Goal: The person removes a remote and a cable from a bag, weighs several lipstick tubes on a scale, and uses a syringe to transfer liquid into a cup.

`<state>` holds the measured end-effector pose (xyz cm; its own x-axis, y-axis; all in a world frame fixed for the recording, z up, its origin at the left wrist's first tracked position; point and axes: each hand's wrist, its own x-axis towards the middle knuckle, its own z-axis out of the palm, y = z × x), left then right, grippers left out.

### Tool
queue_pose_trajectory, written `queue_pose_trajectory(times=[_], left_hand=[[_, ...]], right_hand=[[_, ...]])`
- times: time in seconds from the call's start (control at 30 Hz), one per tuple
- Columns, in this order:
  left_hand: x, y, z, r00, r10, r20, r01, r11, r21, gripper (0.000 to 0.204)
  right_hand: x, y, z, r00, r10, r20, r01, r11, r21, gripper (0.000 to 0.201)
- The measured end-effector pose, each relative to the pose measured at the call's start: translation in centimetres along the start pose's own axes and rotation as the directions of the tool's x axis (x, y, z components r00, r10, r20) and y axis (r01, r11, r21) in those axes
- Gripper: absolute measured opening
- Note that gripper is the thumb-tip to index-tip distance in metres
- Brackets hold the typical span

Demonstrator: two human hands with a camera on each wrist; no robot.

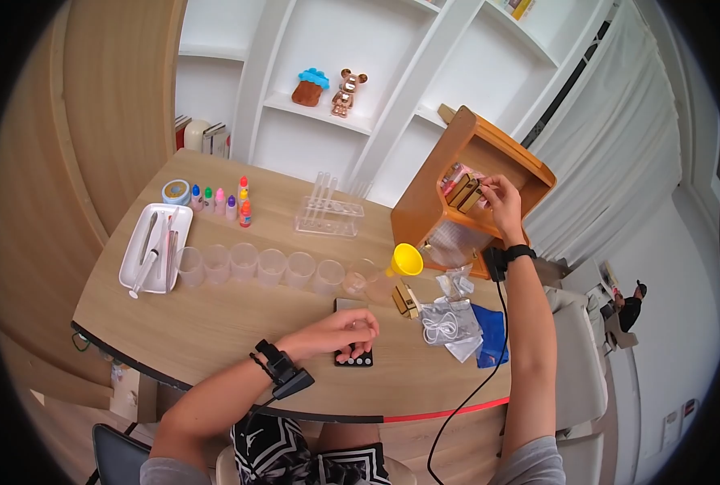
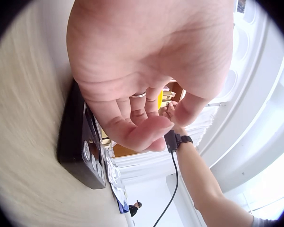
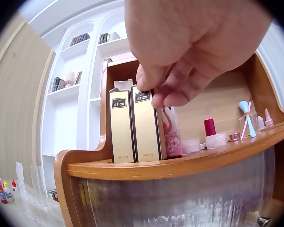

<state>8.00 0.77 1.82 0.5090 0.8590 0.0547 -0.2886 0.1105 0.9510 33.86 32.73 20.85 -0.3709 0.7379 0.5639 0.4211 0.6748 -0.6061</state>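
In the right wrist view, two gold lipstick boxes stand side by side on the shelf of a wooden cabinet [image 3: 180,171]. My right hand [image 1: 501,202] pinches the top of the right-hand lipstick box [image 3: 147,127] between thumb and fingers. The other lipstick box [image 3: 121,130] stands close against it, its top flap up. Low over the table, my left hand [image 1: 348,333] hangs loosely curled with nothing in it, above a flat black device [image 2: 78,146] with round silver buttons. The hand hides part of that device in the head view.
A row of clear plastic cups [image 1: 271,265] crosses the table, with a yellow funnel [image 1: 407,259] at its right end. A white tray [image 1: 134,267], dropper bottles [image 1: 220,202] and a test tube rack [image 1: 328,218] stand around it. Another gold box [image 1: 404,301] lies near plastic packets [image 1: 465,323].
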Motion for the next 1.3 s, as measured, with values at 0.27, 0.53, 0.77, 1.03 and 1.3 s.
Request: queue_pose_trajectory(times=[0.27, 0.53, 0.77, 1.03, 1.3], left_hand=[[0.1, 0.0, 0.0, 1.0, 0.009, 0.001, -0.009, 1.0, 0.002, 0.012], [0.1, 0.0, 0.1, 1.0, -0.009, -0.018, 0.009, 1.0, -0.01, 0.015], [0.1, 0.1, 0.2, 0.999, -0.004, -0.032, 0.004, 1.0, -0.007, 0.016], [0.1, 0.3, 0.2, 0.998, -0.014, -0.063, 0.014, 1.0, -0.006, 0.013], [0.1, 0.2, 0.2, 0.995, -0.013, -0.104, 0.01, 0.999, -0.033, 0.008]], right_hand=[[-0.1, 1.0, 0.2, 0.999, -0.023, -0.038, 0.017, 0.99, -0.137, 0.022], [0.0, 1.0, 1.0, 0.985, -0.168, -0.042, 0.154, 0.962, -0.227, 0.031], [-1.1, 0.3, 0.1, 0.965, -0.228, -0.131, 0.189, 0.947, -0.259, 0.03], [-11.7, -0.7, 0.8, 0.985, -0.076, -0.155, 0.072, 0.997, -0.029, 0.011], [-23.1, -2.8, 8.3, 0.934, 0.134, 0.33, -0.016, 0.942, -0.335, 0.036]])
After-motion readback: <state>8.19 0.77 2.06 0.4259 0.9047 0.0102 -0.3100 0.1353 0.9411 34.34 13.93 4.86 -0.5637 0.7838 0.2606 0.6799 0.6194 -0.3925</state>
